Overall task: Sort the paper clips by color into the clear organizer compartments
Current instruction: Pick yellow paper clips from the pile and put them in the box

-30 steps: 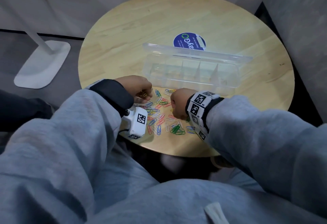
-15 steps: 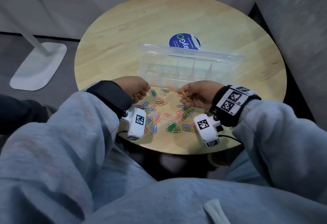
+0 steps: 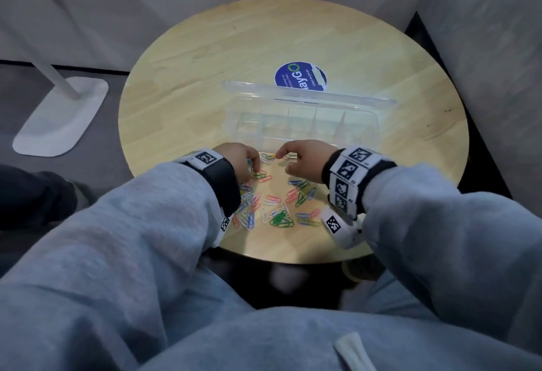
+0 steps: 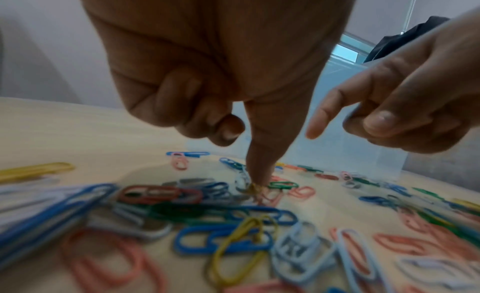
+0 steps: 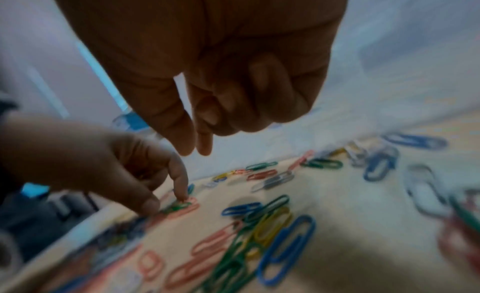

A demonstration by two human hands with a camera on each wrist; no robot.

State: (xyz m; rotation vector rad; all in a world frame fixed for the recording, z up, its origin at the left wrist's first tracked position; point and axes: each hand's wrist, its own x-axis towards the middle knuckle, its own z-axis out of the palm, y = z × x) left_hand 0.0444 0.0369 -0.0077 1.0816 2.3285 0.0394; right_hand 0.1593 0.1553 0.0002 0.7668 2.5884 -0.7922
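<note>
Several colored paper clips [image 3: 272, 203] lie scattered on the near part of the round wooden table [image 3: 205, 62]. Just behind them stands the clear organizer [image 3: 360, 127], its lid raised at the back and its compartments looking bare. My left hand [image 3: 255, 174] is at the pile's left end. One straight fingertip [image 4: 259, 174] presses on a yellowish clip [image 4: 255, 187] while the other fingers are curled. My right hand [image 3: 281, 162] hovers at the organizer's front wall. Its thumb and forefinger [image 5: 196, 151] point down, slightly apart, with nothing visible between them.
A round blue sticker [image 3: 300, 77] lies behind the organizer. A white stand base [image 3: 61, 115] sits on the floor to the left. A grey wall [image 3: 484, 48] runs close along the table's right side. My grey-sleeved arms and lap cover the near table edge.
Half a second ago my right hand pinched a yellow clip; now none shows in it, and the hand has shifted left toward the organizer's front. The left hand has lowered a fingertip onto the pile.
</note>
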